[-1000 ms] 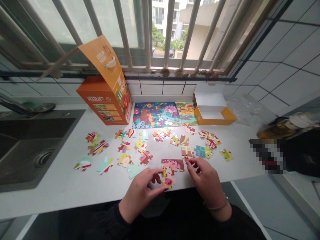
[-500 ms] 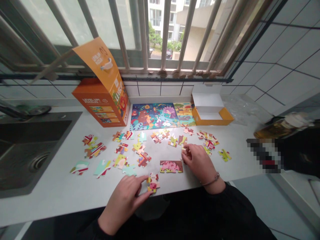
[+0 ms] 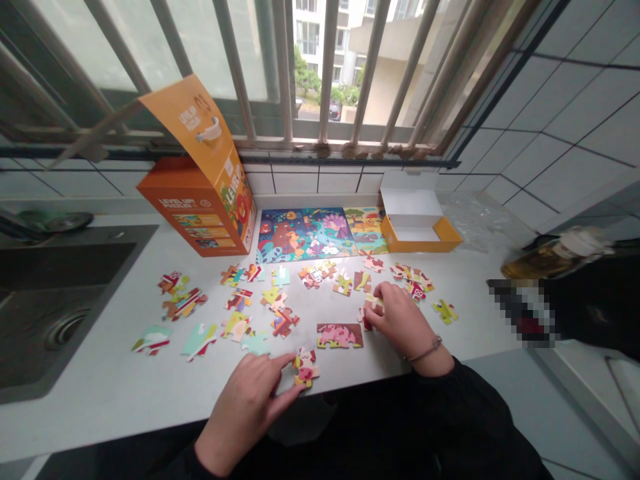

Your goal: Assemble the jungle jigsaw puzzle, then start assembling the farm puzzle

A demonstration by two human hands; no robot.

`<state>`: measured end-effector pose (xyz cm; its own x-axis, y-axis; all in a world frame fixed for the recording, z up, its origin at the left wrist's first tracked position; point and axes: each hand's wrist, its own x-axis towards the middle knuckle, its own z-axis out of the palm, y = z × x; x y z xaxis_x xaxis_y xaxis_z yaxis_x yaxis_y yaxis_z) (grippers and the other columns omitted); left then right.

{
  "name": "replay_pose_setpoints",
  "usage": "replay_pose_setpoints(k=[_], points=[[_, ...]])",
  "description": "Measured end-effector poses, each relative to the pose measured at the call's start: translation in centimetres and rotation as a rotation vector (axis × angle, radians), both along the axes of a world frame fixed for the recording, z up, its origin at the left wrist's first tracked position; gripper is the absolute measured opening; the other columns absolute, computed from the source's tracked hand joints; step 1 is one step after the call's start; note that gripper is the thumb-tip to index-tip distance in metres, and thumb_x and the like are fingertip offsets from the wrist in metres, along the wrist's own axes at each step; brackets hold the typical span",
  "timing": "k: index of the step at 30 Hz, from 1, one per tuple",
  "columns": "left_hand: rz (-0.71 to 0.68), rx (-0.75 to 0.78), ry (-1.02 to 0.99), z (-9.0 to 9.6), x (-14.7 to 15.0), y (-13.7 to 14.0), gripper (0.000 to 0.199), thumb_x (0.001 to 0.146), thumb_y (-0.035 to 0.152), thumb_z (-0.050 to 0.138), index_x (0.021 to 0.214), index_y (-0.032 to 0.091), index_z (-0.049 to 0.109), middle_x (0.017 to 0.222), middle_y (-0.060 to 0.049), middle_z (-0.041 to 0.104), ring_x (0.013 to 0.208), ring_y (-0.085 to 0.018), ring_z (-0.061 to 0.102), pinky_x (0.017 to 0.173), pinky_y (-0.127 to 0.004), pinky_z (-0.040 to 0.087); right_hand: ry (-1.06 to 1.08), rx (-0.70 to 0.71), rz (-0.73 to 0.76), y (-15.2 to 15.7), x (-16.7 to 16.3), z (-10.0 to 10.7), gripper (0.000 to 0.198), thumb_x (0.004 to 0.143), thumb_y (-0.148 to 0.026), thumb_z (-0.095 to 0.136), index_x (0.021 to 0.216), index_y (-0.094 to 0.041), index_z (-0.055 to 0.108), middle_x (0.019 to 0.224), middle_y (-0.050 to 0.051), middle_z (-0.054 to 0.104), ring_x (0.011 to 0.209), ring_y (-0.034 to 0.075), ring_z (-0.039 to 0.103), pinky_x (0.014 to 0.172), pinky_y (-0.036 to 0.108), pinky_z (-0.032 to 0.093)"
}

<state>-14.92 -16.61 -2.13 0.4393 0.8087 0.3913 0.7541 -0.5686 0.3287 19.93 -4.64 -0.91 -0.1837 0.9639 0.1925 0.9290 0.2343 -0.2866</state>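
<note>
My left hand (image 3: 253,390) grips a cow-face puzzle piece (image 3: 306,368) by its left side, between thumb and fingertips, near the counter's front edge. Right of it, my right hand (image 3: 403,323) has its fingers bent over a pale brown puzzle piece (image 3: 374,303). A dark red bit shows beneath those fingers, partly hidden. Between the hands lies a joined pink pig puzzle section (image 3: 340,335). Loose pieces surround them, among them a brown-and-green piece (image 3: 363,281), a yellow-green piece (image 3: 343,285) and a red barn piece (image 3: 416,291).
Behind the pieces lie a finished dark-blue animal puzzle (image 3: 305,233) and an open yellow box (image 3: 425,235). A tall orange puzzle box (image 3: 200,207) stands left of them. The sink (image 3: 70,300) is at far left, an oil bottle (image 3: 545,257) at right.
My right hand's fingers have shifted slightly, and more of the pale brown piece and a dark red bit now show. My left hand keeps its hold on the cow-face piece. The view shifts slightly.
</note>
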Motion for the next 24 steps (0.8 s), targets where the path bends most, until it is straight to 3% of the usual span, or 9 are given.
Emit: replay_pose_setpoints(k=[5, 11, 15, 19, 24], points=[[0.010, -0.007, -0.024, 0.2, 0.2, 0.0, 0.039, 0.111, 0.051, 0.062, 0.131, 0.020, 0.072, 0.080, -0.002, 0.069, 0.072, -0.021, 0.068, 0.069, -0.034, 0.052, 0.056, 0.086, 0.058, 0.4, -2.6, 0.5, 0.012, 0.096, -0.027, 0.064, 0.106, -0.022, 0.059, 0.102, 0.011, 0.067, 0.099, 0.030, 0.063, 0.088, 0.040, 0.048], [0.013, -0.023, -0.026, 0.0, 0.1, -0.1, 0.038, 0.109, 0.050, 0.066, 0.131, 0.020, 0.071, 0.082, -0.003, 0.069, 0.075, -0.022, 0.069, 0.068, -0.034, 0.051, -0.005, -0.004, 0.300, 1.5, -6.8, 1.1, 0.007, 0.099, -0.030, 0.071, 0.101, -0.024, 0.068, 0.107, 0.010, 0.071, 0.105, 0.028, 0.064, 0.094, 0.039, 0.051], [0.010, -0.036, -0.021, -0.1, -0.1, -0.2, 0.039, 0.110, 0.051, 0.064, 0.131, 0.019, 0.071, 0.083, -0.003, 0.070, 0.075, -0.022, 0.069, 0.068, -0.034, 0.051, -0.136, -0.013, 0.150, 5.2, -3.3, 2.4, 0.014, 0.107, -0.027, 0.061, 0.106, -0.021, 0.074, 0.114, 0.013, 0.076, 0.111, 0.028, 0.066, 0.100, 0.038, 0.049], [0.008, -0.054, -0.012, 0.1, -0.1, -0.2, 0.041, 0.111, 0.053, 0.062, 0.130, 0.017, 0.071, 0.083, -0.004, 0.070, 0.076, -0.023, 0.069, 0.069, -0.035, 0.049, -0.190, -0.041, -0.002, 9.2, 1.6, 2.6, 0.023, 0.099, -0.022, 0.068, 0.120, -0.016, 0.075, 0.109, 0.018, 0.078, 0.105, 0.031, 0.068, 0.092, 0.040, 0.048], [0.014, -0.068, -0.014, 0.3, 0.0, 0.1, 0.040, 0.107, 0.052, 0.069, 0.130, 0.020, 0.072, 0.083, -0.003, 0.071, 0.075, -0.022, 0.068, 0.071, -0.035, 0.047, -0.211, -0.118, 0.066, 11.0, 4.0, 1.4, 0.015, 0.097, -0.023, 0.069, 0.108, -0.017, 0.078, 0.103, 0.013, 0.078, 0.100, 0.026, 0.069, 0.088, 0.034, 0.047]])
